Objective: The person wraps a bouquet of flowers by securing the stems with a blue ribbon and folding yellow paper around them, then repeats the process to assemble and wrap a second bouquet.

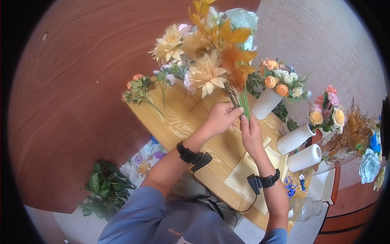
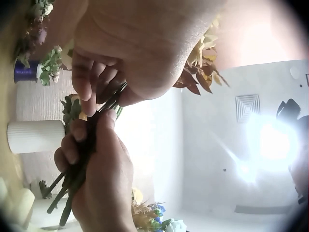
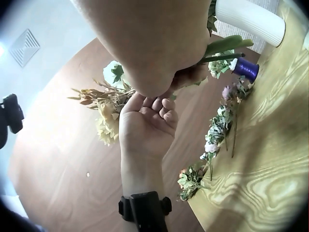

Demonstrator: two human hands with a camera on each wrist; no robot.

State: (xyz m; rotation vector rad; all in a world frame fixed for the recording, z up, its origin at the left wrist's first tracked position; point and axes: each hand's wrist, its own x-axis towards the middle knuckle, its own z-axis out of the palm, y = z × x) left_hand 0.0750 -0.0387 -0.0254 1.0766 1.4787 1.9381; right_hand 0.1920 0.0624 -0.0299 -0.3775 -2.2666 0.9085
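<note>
Head view shows the bouquet (image 1: 211, 53) of cream, peach and orange artificial flowers held upright above the far part of the wooden table (image 1: 183, 122), its bundled stems (image 1: 241, 101) gathered at about the picture's centre. The left hand (image 1: 221, 118) is curled round the stems from the nine o'clock side, and the right hand (image 1: 251, 132) closes on the same stems from below, at about five o'clock of the left, so both are clamped on the bunch and touching each other. The left wrist camera confirms it: dark green stems (image 2: 82, 169) run between the fingers of both hands. To do this well, I judge one hand should keep a firm, steady pinch at the binding point while the other adjusts, so the heads do not splay or slip; turning the bunch slowly would let the fuller cream blooms be checked from all sides. Outward from the hands, loose sprigs (image 1: 140, 87) lie on the table at ten o'clock; white ribbed vases (image 1: 266, 103) with small arrangements stand from two to four o'clock, one empty vase (image 1: 304, 157) lying on its side. A cream paper sheet (image 1: 243, 175) lies at five o'clock, beneath the right forearm.
</note>
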